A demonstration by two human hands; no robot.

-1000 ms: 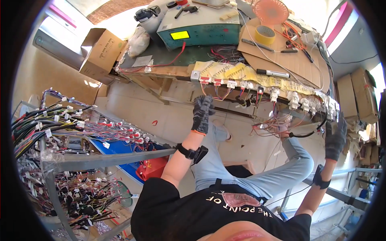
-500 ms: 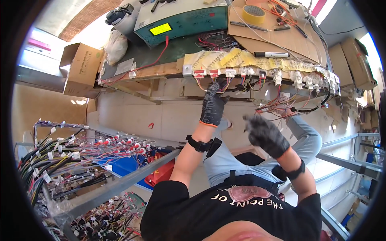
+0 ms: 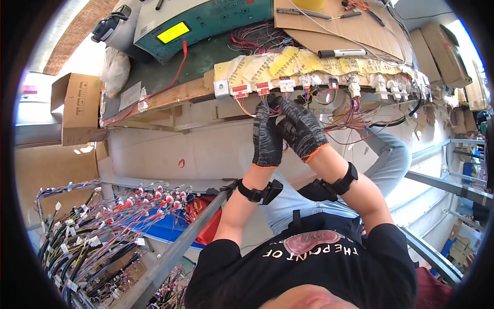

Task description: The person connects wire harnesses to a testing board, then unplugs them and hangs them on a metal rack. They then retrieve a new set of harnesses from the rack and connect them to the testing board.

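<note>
My left hand [image 3: 267, 136], in a dark grey knitted glove with an orange cuff, reaches up to the bench's front edge. Its fingers are closed on thin coloured wires under a red-and-white connector [image 3: 263, 88]. From the right, my right hand [image 3: 302, 127], gloved alike, meets it, and its fingertips pinch at the same wires. The gloves hide exactly where the fingers grip. A white connector [image 3: 286, 85] sits just right of the fingertips, and another red-and-white connector [image 3: 240, 91] is to their left. More plugs with hanging wires line the edge, below yellowed tape [image 3: 288, 62].
A teal tester [image 3: 206, 26] with a lit yellow screen stands on the bench. A black-and-white marker [image 3: 341, 53] lies on flat cardboard [image 3: 355, 36]. An open carton [image 3: 82, 108] is at left. Wire harnesses [image 3: 77, 232] hang beside a metal rail [image 3: 175, 252] at lower left.
My right hand has moved up and left from above my lap to the wires beside my left hand. The bench appears shifted left and up in view.
</note>
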